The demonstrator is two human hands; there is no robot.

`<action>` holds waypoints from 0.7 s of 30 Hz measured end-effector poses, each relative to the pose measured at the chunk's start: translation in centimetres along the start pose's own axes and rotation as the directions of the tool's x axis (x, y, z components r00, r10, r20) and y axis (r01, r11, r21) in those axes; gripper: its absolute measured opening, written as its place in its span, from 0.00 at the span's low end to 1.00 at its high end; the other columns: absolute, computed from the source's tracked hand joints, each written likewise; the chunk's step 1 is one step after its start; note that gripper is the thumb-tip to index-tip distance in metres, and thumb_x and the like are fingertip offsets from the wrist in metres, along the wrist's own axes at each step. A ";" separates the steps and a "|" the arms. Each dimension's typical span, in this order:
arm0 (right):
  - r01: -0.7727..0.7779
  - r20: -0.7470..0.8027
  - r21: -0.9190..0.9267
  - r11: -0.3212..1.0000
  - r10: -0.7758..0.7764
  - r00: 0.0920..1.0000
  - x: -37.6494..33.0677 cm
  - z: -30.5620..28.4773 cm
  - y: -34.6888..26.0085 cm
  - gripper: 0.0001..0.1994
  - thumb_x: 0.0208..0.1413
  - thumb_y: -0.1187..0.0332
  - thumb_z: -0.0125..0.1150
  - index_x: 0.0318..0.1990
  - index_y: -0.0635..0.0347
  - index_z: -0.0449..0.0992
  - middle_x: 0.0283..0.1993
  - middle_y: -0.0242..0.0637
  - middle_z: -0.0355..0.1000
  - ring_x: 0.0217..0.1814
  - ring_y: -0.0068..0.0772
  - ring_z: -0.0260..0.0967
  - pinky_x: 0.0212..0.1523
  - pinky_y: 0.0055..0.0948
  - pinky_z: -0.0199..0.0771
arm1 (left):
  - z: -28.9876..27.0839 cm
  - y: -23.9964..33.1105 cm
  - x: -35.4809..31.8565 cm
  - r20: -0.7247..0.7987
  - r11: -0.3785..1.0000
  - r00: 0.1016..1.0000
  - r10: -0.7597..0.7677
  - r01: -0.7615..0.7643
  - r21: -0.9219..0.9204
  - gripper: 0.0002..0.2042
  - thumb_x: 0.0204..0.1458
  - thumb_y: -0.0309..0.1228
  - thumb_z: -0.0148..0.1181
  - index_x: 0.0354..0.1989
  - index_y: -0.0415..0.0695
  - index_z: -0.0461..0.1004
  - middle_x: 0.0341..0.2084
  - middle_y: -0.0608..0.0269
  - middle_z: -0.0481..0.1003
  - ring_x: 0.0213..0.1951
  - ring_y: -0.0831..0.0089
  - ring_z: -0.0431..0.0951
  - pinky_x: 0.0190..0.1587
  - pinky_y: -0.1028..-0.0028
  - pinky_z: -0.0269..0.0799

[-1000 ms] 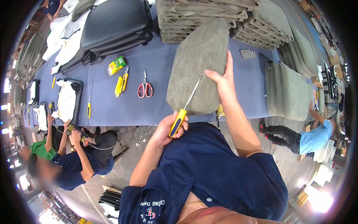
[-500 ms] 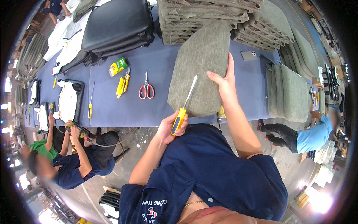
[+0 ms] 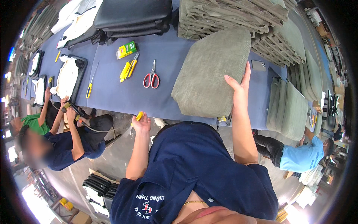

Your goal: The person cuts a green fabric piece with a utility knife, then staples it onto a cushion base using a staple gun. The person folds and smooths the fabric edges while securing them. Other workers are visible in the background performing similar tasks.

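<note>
Below us, a long table [image 3: 112, 97] covered in blue cloth runs across the view, and we stand at its near edge in a dark blue shirt. Our right hand [image 3: 238, 84] lies flat and open against the right edge of a grey-green seat cushion [image 3: 212, 74], fingers spread upward and closed on nothing; it seems to steady the cushion, which rests on the table in front of us with its near edge at the table's rim. Our left hand [image 3: 141, 122] is closed around a yellow-handled tool [image 3: 139, 116], held low at the table's edge and well apart from the cushion; the tool's working end is hidden from us.

On the cloth to the left lie red-handled scissors [image 3: 152, 77], two yellow utility knives [image 3: 128, 70] and a small yellow and green box [image 3: 126, 49], all within easy reach. Behind the cushion rises a stack of similar grey-green covers [image 3: 223, 16]; black cushions [image 3: 130, 15] are piled further left. At the lower left, two other people [image 3: 56, 142] crouch beside the table.
</note>
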State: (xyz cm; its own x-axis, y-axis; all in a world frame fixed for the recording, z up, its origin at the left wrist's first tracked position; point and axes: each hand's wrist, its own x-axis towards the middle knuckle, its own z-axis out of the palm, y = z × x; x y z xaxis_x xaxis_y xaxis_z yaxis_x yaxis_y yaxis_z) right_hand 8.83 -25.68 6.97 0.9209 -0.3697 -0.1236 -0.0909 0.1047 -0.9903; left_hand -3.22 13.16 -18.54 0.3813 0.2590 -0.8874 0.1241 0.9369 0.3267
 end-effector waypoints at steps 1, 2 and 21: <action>0.009 0.002 -0.003 1.000 -0.009 1.000 0.1 0.2 0.1 0.59 0.53 0.72 0.77 0.89 0.60 0.45 0.87 0.53 0.53 0.86 0.52 0.57 0.82 0.45 0.61 | -0.5 0.3 0.2 0.110 0.997 0.992 -0.058 0.063 -0.041 0.11 0.73 0.40 0.58 0.51 0.46 0.79 0.40 0.62 0.81 0.42 0.70 0.81 0.55 0.63 0.75; 0.017 0.004 -0.005 1.000 -0.016 1.000 0.1 0.4 0.1 0.58 0.53 0.72 0.77 0.89 0.60 0.45 0.88 0.53 0.53 0.86 0.51 0.57 0.82 0.45 0.61 | -1.1 0.7 0.4 0.220 0.989 0.969 -0.109 0.128 -0.074 0.13 0.73 0.42 0.57 0.50 0.47 0.80 0.41 0.60 0.83 0.44 0.69 0.82 0.56 0.63 0.74; -0.037 -0.043 -0.073 0.997 0.034 0.998 -0.2 -4.3 1.6 0.58 0.51 0.69 0.76 0.89 0.56 0.48 0.88 0.51 0.54 0.87 0.52 0.56 0.83 0.44 0.58 | 12.0 -2.4 -15.3 0.895 -0.266 0.438 -0.083 -0.875 0.404 0.22 0.62 0.34 0.75 0.65 0.49 0.83 0.40 0.54 0.83 0.39 0.50 0.84 0.47 0.58 0.80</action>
State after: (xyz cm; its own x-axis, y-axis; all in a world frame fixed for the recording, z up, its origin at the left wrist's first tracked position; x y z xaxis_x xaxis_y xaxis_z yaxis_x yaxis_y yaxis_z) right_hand 6.91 -29.44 5.11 0.9000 -0.4056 -0.1597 -0.1525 0.0502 -0.9870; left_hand 1.60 4.17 -1.82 0.9767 -0.1747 -0.1248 0.0029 -0.5705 0.8213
